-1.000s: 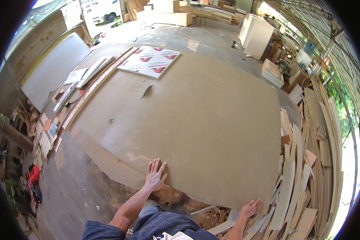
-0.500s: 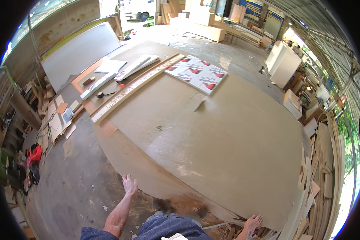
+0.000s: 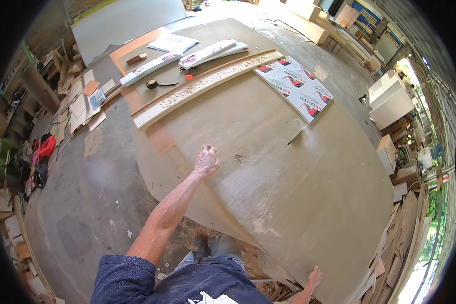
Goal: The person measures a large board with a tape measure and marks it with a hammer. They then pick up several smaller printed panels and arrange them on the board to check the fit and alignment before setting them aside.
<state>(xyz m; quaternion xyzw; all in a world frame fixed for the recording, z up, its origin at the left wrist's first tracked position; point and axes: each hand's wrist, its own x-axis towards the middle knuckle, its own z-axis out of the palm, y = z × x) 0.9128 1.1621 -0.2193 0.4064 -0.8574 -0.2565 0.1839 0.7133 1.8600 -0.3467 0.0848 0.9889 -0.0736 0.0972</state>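
A large tan sheet of board [image 3: 299,197] spreads out in front of me, with a second, lower sheet showing along its left edge. Above its near left part is my left hand [image 3: 206,161], dusty with white powder; its fingers are half bent and slightly apart, and nothing shows in them. My right hand [image 3: 314,277] rests near the close right edge of the sheet, fingers stretched out. A thin dark pen-like stick [image 3: 295,137] lies on the sheet. Farther off is a white panel with a red and black print [image 3: 296,86], beside a long pale speckled strip [image 3: 202,91].
Beyond the strip lie a tape measure [image 3: 151,84], a small brush [image 3: 136,59], white wrapped bars [image 3: 213,52] and a white packet [image 3: 173,43]. Timber offcuts [image 3: 395,238] crowd the right side. Scraps [image 3: 81,101] lie on the floor at left. A white cabinet [image 3: 391,99] stands far right.
My left hand has risen from beside the sheet's left edge and moved forward and right over it. My right hand stays near the close edge. The view has shifted, so the sheet appears nearer.
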